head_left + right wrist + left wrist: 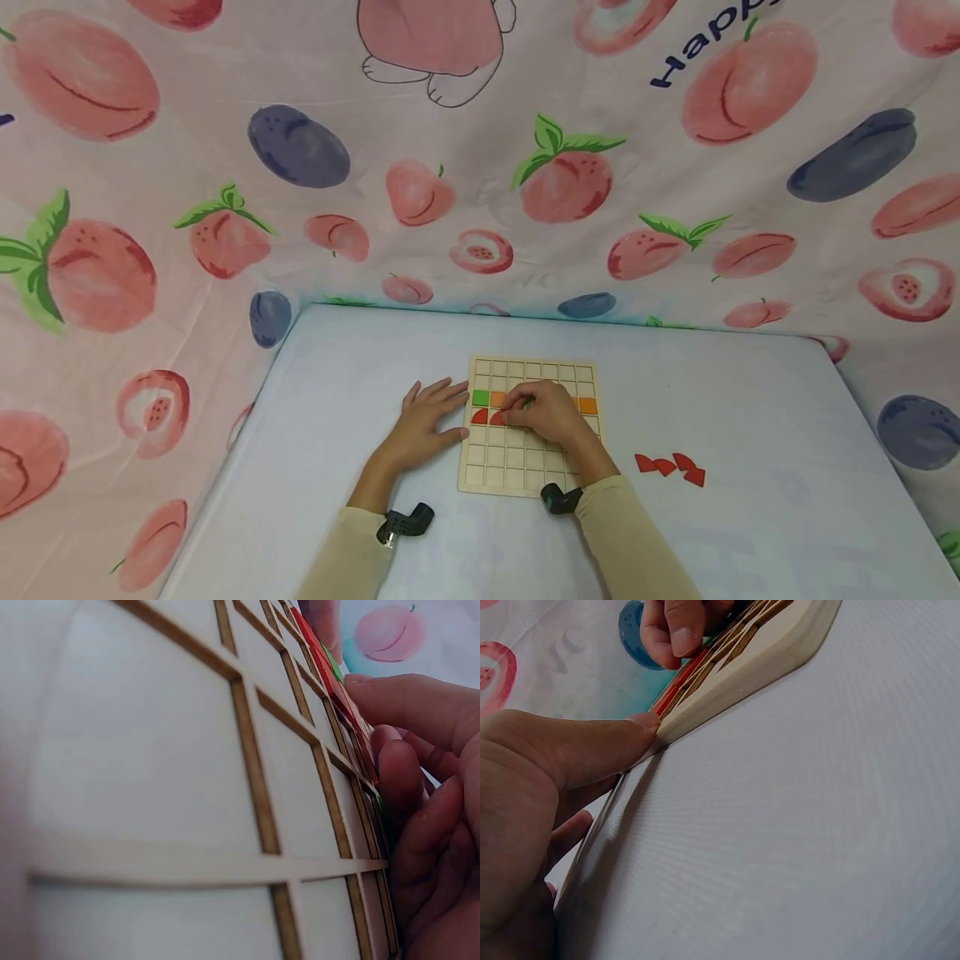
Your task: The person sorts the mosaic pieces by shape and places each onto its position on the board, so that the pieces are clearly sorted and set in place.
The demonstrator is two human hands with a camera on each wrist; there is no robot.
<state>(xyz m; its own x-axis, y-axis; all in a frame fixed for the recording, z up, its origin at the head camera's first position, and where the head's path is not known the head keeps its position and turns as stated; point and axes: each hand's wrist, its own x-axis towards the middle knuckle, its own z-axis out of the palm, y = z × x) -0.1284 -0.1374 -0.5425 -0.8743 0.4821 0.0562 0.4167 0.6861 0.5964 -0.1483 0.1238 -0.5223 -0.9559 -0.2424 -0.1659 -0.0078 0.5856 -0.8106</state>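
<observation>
- Right hand (546,412): curled fingers seem to pinch a red piece (496,419) on the wooden board (504,457); it looks light, thin, stiff, easiest by its edges.
- Left hand (429,423): fingers spread, thumb touching the board's side.
- Four loose red wedges (663,467) on the desk (750,417).

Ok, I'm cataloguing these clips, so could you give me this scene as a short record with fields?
board: wooden grid board on white tabletop
row filling: green square, orange squares
row below: red quarter-circles
left hand: thumb touching board's left edge
right hand: fingertips at a red quarter-circle
loose: four red quarter-circles, right of board
</observation>
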